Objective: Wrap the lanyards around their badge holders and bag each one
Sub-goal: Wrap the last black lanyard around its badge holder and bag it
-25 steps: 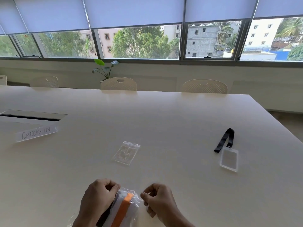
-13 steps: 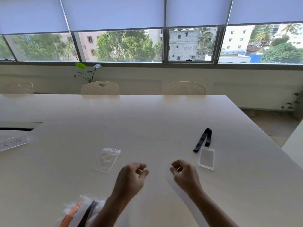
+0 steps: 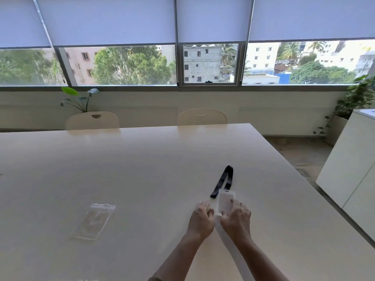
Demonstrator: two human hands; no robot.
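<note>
A clear badge holder (image 3: 224, 200) lies on the white table (image 3: 142, 169) right of centre. Its black lanyard (image 3: 223, 180) stretches away from me in a folded loop. My right hand (image 3: 236, 217) is on the holder's near end, with fingers on its top face and the thumb at its near left corner. My left hand (image 3: 200, 217) sits just left of the holder, fingertips down on the table by its edge and holding nothing. An empty clear zip bag (image 3: 93, 222) lies flat to the left.
Two cream chairs (image 3: 92, 120) (image 3: 203, 117) stand at the table's far edge under the windows. A white cabinet (image 3: 349, 171) stands to the right, past the table's right edge. Potted plants (image 3: 357, 98) sit by the wall.
Both hands let go of the bagged orange lanyard, which is out of view now, and reached forward and right to the black-lanyard badge holder. My view turned right.
</note>
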